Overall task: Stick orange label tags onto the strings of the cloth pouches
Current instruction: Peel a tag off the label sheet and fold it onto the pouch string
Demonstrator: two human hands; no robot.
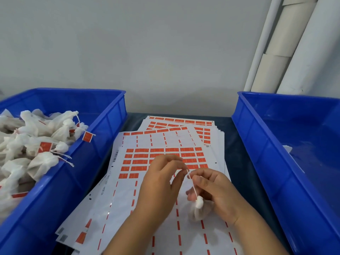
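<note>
My right hand (211, 188) holds a small white cloth pouch (199, 207) under its palm and pinches the pouch's white string (192, 184) between thumb and forefinger. My left hand (161, 179) pinches the top end of that string. Whether an orange tag sits between its fingertips cannot be told. Both hands hover over a sheet of orange label tags (161, 159), partly peeled. More label sheets (184, 126) lie stacked behind it.
A blue bin (110, 115) at the left holds several white pouches (36, 144), some with orange tags on their strings. A second blue bin (266, 148) stands at the right. White tubes (276, 52) lean against the wall at the back right.
</note>
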